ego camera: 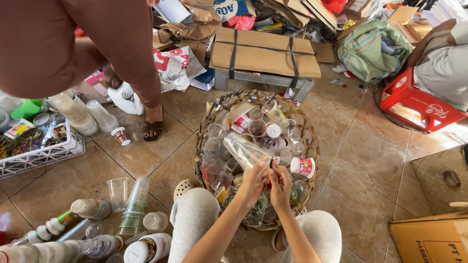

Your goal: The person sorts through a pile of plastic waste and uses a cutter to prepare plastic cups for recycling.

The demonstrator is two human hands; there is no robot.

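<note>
My left hand (253, 181) grips the rim end of a clear plastic cup (242, 149) that lies tilted, pointing up and left over a round wicker basket (205, 127). Right beside it, my right hand (280, 184) pinches at the same cup's rim, where a bit of red shows between the fingers. The basket is full of clear plastic cups and small bottles. A white cup with a red and yellow label (302, 166) lies just right of my hands. My knees in light grey trousers (194, 214) frame the basket's near side.
Another person in brown (73, 44) stands at upper left, one sandalled foot (153, 127) on the tiles. Stacked cups (132, 204) and bottles (97, 243) lie at lower left, with a white crate (41, 156). Strapped flat cardboard (265, 51), a red crate (419, 104) and a seated person (446, 58) are behind.
</note>
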